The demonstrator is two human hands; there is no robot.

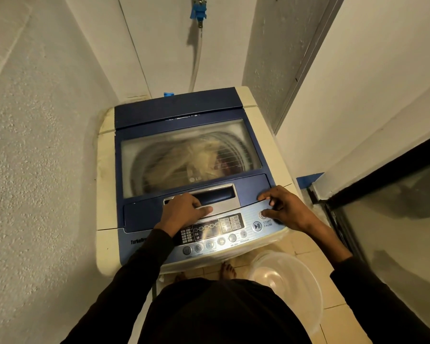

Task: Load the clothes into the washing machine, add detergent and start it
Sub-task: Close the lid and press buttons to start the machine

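Observation:
A top-loading washing machine [107, 184] with a blue lid [176, 110] stands in a narrow alcove. The lid is down, and pale clothes [199, 157] show blurred through its window. My left hand [184, 209] rests flat on the lid's silver handle recess, fingers together. My right hand [283, 209] lies on the right end of the control panel [214, 232], its thumb on a round button just above the START/PAUSE label. Neither hand holds anything.
Rough walls close in on the left and right. A clear plastic basin [286, 281] sits on the tiled floor at the right of my bare feet. A water tap with blue fittings [199, 11] and hose hangs behind the machine. A dark glass door [395, 219] stands at the right.

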